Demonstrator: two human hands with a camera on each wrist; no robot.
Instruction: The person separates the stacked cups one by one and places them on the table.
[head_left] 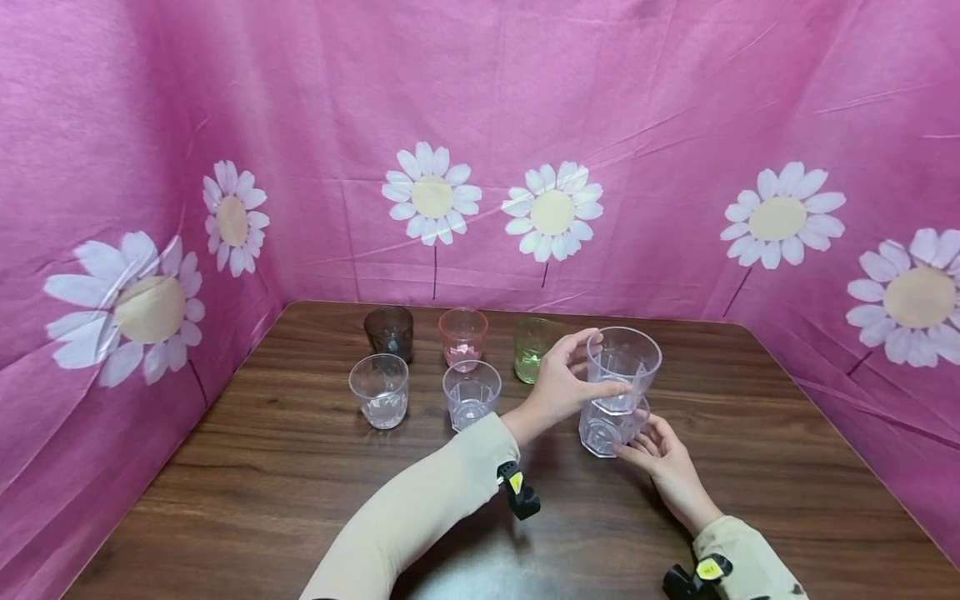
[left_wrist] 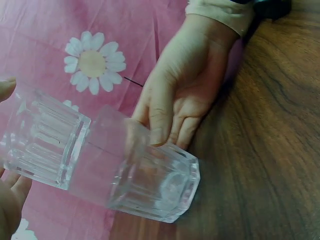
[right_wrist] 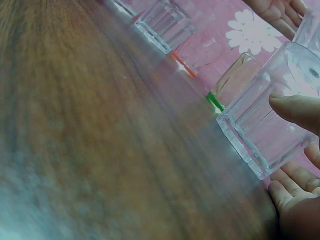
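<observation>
Two clear cups sit nested at centre right: left hand [head_left: 558, 385] grips the upper cup [head_left: 622, 367], right hand [head_left: 660, 454] fingers curl around the lower cup [head_left: 606, 427].

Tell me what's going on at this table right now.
A person is stacking clear plastic cups on a wooden table. The left hand grips the upper clear cup, which sits partly inside the lower clear cup. The right hand steadies that lower cup, which stands on the table. To the left stand five more cups, untouched: two clear ones in front, and a dark one, a pink one and a green one behind.
</observation>
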